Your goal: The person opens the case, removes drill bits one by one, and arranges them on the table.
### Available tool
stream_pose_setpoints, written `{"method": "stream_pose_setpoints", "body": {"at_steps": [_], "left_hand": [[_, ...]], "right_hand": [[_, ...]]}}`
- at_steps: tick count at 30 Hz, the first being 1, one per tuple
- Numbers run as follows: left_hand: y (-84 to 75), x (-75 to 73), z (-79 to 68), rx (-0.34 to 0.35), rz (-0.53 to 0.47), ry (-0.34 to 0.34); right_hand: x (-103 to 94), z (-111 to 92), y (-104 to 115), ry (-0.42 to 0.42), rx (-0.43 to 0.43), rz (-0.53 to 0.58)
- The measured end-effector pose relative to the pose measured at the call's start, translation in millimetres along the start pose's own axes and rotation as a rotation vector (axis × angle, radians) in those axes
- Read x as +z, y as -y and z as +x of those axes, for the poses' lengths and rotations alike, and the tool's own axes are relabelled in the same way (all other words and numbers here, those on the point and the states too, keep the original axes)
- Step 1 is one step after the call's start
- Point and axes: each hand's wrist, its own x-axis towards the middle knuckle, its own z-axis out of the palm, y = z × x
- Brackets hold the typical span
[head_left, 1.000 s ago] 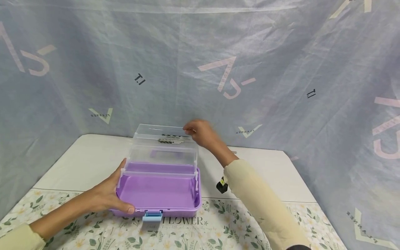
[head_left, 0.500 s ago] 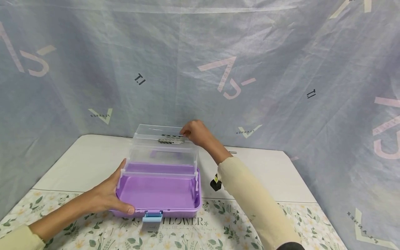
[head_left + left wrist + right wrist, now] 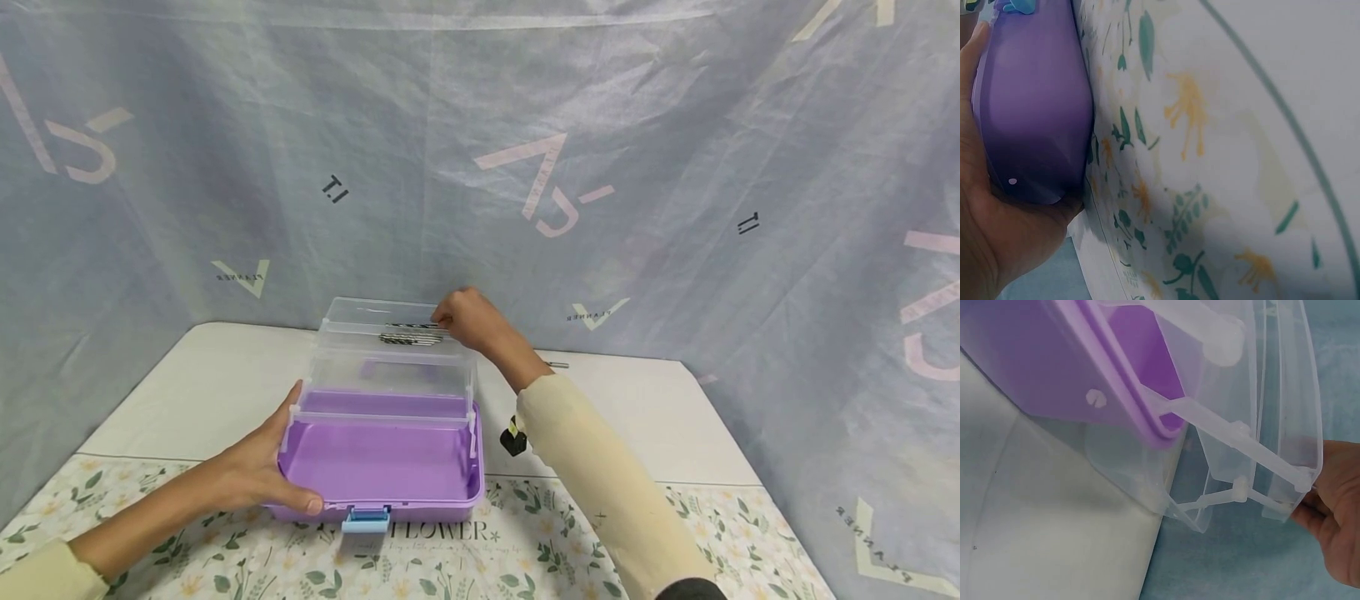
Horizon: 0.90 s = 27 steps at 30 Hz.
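Note:
A purple toolbox (image 3: 375, 467) with a blue latch (image 3: 366, 520) stands open, its clear tiered trays (image 3: 393, 375) raised at the back. My left hand (image 3: 258, 471) grips its left side, thumb over the front rim; the left wrist view shows the palm round the toolbox's corner. Several drill bits (image 3: 410, 339) lie together in an upper tray. Over the topmost tray's right end, my right hand (image 3: 472, 319) pinches a dark drill bit (image 3: 411, 326), whose far end its fingers hide. In the right wrist view, the right hand (image 3: 1335, 512) is right at the tray edge.
A thin metal rod (image 3: 558, 365) lies on the white table (image 3: 615, 408) behind the right forearm. Floral cloth (image 3: 555, 533) covers the table's front. A printed grey curtain (image 3: 420, 167) hangs close behind the trays. A small black device (image 3: 513, 437) sits against the right sleeve.
My right hand has moved slightly left and down along the top tray, and the drill bit at its fingers has shifted a little left. My left hand and the toolbox have stayed still.

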Motion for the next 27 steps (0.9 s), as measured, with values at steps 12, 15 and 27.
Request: {"method": "stream_pose_setpoints", "body": {"at_steps": [12, 15, 27], "left_hand": [[-1.9, -0.3, 0.0, -0.005, -0.011, 0.003], [-1.8, -0.6, -0.1, -0.008, -0.008, 0.006], [-1.5, -0.2, -0.5, 0.026, -0.087, 0.011]], "right_hand": [[3.5, 2.7, -0.6, 0.007, -0.037, -0.023], [4.5, 2.4, -1.4, 0.006, -0.020, -0.031], [-4.8, -3.4, -8.5, -0.073, 0.003, 0.007]]}}
